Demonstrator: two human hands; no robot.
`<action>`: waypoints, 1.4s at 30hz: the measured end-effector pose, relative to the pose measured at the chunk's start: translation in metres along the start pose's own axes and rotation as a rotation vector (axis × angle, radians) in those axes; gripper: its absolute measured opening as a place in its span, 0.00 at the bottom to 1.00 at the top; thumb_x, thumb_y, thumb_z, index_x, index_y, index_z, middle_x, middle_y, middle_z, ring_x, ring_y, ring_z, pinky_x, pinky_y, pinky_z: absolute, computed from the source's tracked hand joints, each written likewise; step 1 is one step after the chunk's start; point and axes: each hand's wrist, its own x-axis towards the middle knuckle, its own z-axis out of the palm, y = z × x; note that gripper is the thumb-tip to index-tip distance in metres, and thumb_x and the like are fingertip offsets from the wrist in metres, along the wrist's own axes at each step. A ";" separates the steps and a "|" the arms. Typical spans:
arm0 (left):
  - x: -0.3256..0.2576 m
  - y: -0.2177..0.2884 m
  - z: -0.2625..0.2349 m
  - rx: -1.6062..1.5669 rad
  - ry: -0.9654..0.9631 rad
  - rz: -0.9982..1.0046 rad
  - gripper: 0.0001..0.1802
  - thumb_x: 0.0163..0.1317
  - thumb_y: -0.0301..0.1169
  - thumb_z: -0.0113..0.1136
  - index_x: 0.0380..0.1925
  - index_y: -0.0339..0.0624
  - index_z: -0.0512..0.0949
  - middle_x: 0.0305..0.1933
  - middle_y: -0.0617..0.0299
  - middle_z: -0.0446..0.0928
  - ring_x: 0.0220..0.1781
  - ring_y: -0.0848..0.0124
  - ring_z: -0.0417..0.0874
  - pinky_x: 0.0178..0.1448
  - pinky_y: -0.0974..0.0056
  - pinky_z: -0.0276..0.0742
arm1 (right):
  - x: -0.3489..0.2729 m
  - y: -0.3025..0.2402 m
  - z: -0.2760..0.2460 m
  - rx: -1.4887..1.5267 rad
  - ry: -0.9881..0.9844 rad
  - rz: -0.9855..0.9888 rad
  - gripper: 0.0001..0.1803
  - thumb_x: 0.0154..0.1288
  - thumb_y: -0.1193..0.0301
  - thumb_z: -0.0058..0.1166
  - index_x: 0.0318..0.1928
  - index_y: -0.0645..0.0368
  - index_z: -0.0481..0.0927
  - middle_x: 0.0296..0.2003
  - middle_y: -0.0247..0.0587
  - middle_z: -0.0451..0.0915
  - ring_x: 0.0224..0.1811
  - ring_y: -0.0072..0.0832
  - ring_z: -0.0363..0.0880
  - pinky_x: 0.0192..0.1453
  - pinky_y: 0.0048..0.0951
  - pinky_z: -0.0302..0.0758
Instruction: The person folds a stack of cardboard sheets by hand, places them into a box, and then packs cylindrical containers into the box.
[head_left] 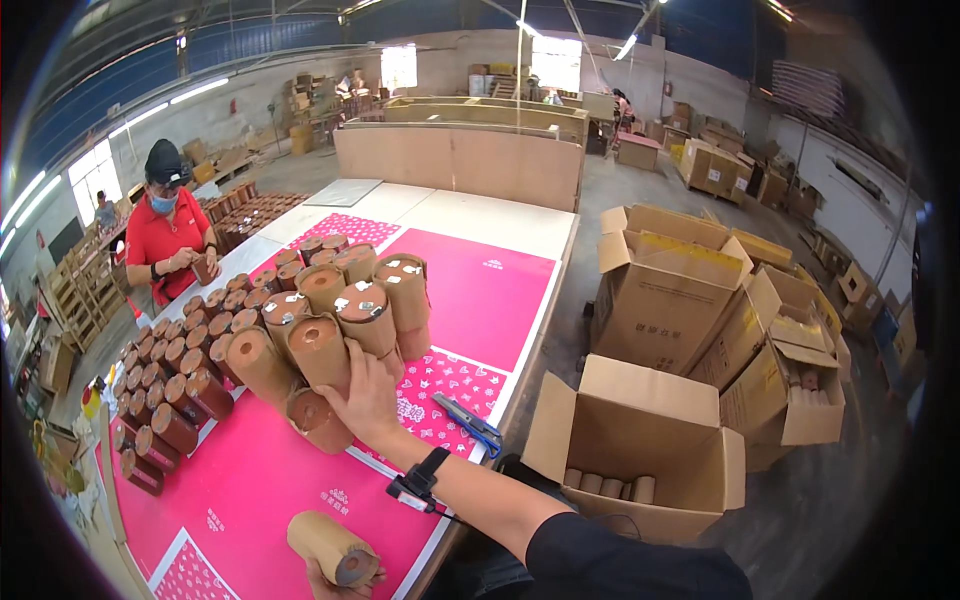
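Observation:
My right hand [368, 398] presses against a bundle of several tall brown cardboard tubes [340, 318] standing on the pink-covered table [250, 480], gripping the near ones. My left hand [340, 583], at the bottom edge, holds a single brown paper-wrapped tube [330, 547] lying on its side. A black wristband with a small device [420, 480] sits on my right wrist.
Rows of shorter dark-brown tubes [170, 385] fill the table's left side. A blue-handled tool [470, 420] lies near the right edge. A person in a red shirt [165, 240] works at the far left. Open cardboard boxes [640, 440] stand on the floor to the right.

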 end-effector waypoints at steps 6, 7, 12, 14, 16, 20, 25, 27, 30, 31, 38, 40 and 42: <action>0.005 -0.004 0.004 0.093 -0.040 0.003 0.46 0.67 0.64 0.55 0.71 0.39 0.62 0.63 0.48 0.76 0.58 0.47 0.81 0.54 0.45 0.83 | -0.006 0.019 0.008 0.219 0.040 -0.044 0.44 0.65 0.59 0.65 0.73 0.65 0.57 0.60 0.62 0.72 0.64 0.55 0.71 0.68 0.48 0.69; 0.004 -0.003 0.000 0.107 0.004 0.012 0.46 0.67 0.64 0.54 0.71 0.40 0.61 0.63 0.48 0.76 0.58 0.48 0.81 0.54 0.46 0.83 | -0.015 0.010 -0.002 0.305 -0.043 0.020 0.42 0.68 0.60 0.62 0.73 0.66 0.57 0.62 0.62 0.71 0.67 0.54 0.70 0.70 0.47 0.68; 0.011 -0.008 -0.010 0.223 0.022 -0.036 0.46 0.68 0.65 0.51 0.72 0.40 0.61 0.62 0.49 0.77 0.57 0.49 0.83 0.55 0.48 0.83 | -0.087 0.029 -0.078 0.248 -0.236 0.169 0.28 0.70 0.58 0.58 0.65 0.58 0.73 0.53 0.51 0.80 0.44 0.42 0.84 0.50 0.40 0.80; 0.010 -0.010 -0.013 0.233 -0.030 -0.063 0.44 0.69 0.60 0.56 0.72 0.39 0.61 0.62 0.50 0.77 0.57 0.52 0.83 0.56 0.50 0.83 | -0.108 0.038 -0.126 0.182 -0.322 0.263 0.22 0.70 0.57 0.58 0.58 0.56 0.80 0.45 0.45 0.84 0.38 0.37 0.85 0.46 0.37 0.81; -0.003 -0.003 0.024 0.374 0.009 -0.010 0.43 0.69 0.54 0.60 0.73 0.39 0.60 0.63 0.50 0.76 0.59 0.53 0.81 0.58 0.51 0.82 | -0.133 0.043 -0.165 0.115 -0.389 0.337 0.20 0.70 0.57 0.58 0.55 0.55 0.82 0.39 0.41 0.86 0.37 0.35 0.86 0.45 0.35 0.81; 0.023 -0.011 0.027 0.618 -0.001 0.101 0.42 0.66 0.37 0.69 0.74 0.38 0.57 0.67 0.51 0.71 0.66 0.57 0.76 0.66 0.51 0.77 | -0.177 0.058 -0.205 0.147 -0.514 0.415 0.18 0.71 0.56 0.57 0.54 0.52 0.82 0.41 0.42 0.87 0.41 0.35 0.87 0.46 0.34 0.82; 0.034 -0.023 0.061 0.733 -0.100 0.169 0.45 0.64 0.36 0.71 0.75 0.37 0.56 0.69 0.49 0.68 0.68 0.56 0.73 0.70 0.51 0.73 | -0.180 0.086 -0.255 0.015 -0.430 0.269 0.18 0.70 0.55 0.58 0.51 0.51 0.83 0.40 0.43 0.87 0.42 0.40 0.87 0.46 0.37 0.82; 0.043 -0.029 0.067 0.776 -0.143 0.233 0.46 0.64 0.36 0.71 0.75 0.36 0.56 0.69 0.49 0.68 0.69 0.56 0.73 0.71 0.52 0.71 | -0.187 0.114 -0.282 -0.169 -0.307 0.320 0.17 0.69 0.55 0.58 0.47 0.52 0.85 0.40 0.42 0.87 0.43 0.40 0.87 0.45 0.38 0.83; 0.046 -0.041 0.071 1.054 -0.098 0.352 0.48 0.62 0.36 0.72 0.75 0.33 0.55 0.71 0.46 0.67 0.71 0.57 0.69 0.72 0.54 0.69 | -0.213 0.170 -0.331 -0.325 -0.258 0.543 0.20 0.69 0.52 0.55 0.49 0.53 0.84 0.44 0.48 0.86 0.49 0.46 0.85 0.52 0.44 0.81; 0.035 -0.045 0.097 1.025 -0.015 0.428 0.48 0.62 0.36 0.72 0.75 0.31 0.55 0.71 0.45 0.66 0.71 0.57 0.69 0.72 0.55 0.68 | -0.237 0.193 -0.347 -0.457 -0.324 0.619 0.23 0.70 0.49 0.53 0.50 0.54 0.84 0.46 0.49 0.85 0.51 0.47 0.84 0.53 0.45 0.80; 0.053 -0.051 0.098 1.002 0.080 0.520 0.48 0.62 0.38 0.71 0.74 0.27 0.56 0.69 0.42 0.68 0.66 0.54 0.73 0.70 0.54 0.70 | -0.342 0.208 -0.362 -0.741 -0.271 0.834 0.21 0.69 0.53 0.51 0.29 0.55 0.85 0.30 0.48 0.85 0.38 0.50 0.85 0.44 0.51 0.81; 0.062 -0.053 0.093 1.146 0.081 0.552 0.46 0.63 0.38 0.70 0.73 0.27 0.58 0.67 0.43 0.70 0.65 0.56 0.74 0.69 0.56 0.72 | -0.345 0.213 -0.357 -0.800 -0.037 0.633 0.19 0.66 0.56 0.53 0.24 0.54 0.84 0.27 0.45 0.84 0.34 0.47 0.85 0.40 0.49 0.81; 0.067 -0.059 0.107 0.995 0.054 0.492 0.43 0.64 0.38 0.69 0.72 0.28 0.59 0.66 0.45 0.71 0.65 0.58 0.74 0.67 0.56 0.73 | -0.344 0.218 -0.358 -0.866 0.035 0.513 0.13 0.62 0.61 0.57 0.24 0.52 0.84 0.23 0.40 0.82 0.29 0.42 0.84 0.35 0.46 0.80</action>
